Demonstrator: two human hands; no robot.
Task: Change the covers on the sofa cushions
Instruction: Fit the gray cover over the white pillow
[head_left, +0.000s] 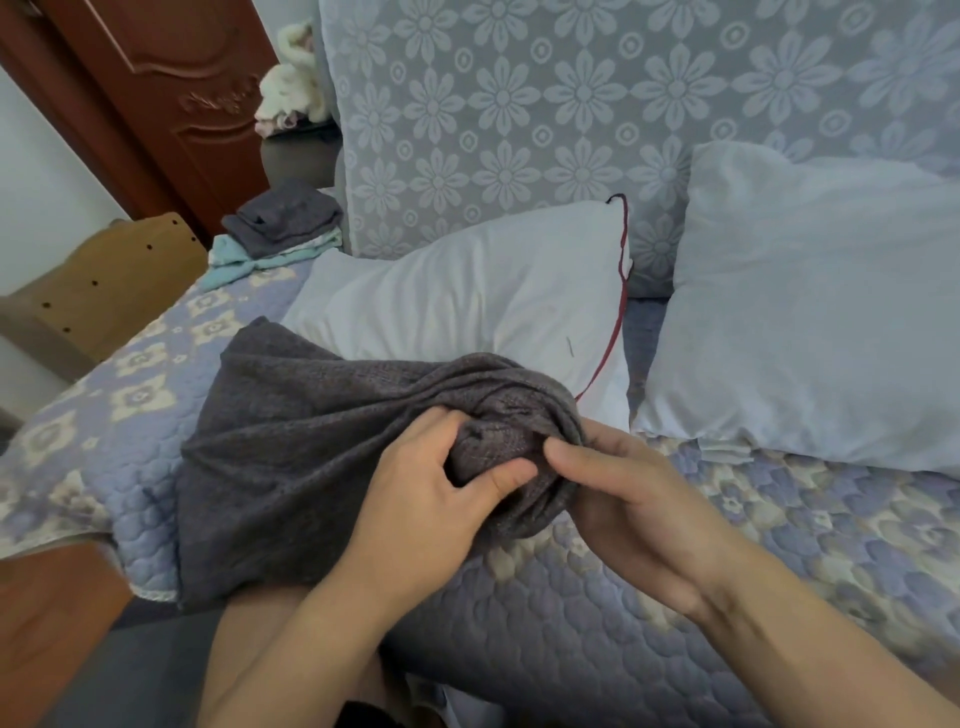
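Both hands, left (415, 499) and right (628, 499), bunch the grey cover (291, 457), fingers clamped on its folds, before two bare cushions (467, 306) on the sofa (571, 597).

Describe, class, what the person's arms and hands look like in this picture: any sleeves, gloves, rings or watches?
Both forearms are bare as far as the picture shows, with no sleeves in view. The left hand and right hand wear no gloves. No ring, watch or bracelet shows on the visible fingers or wrists.
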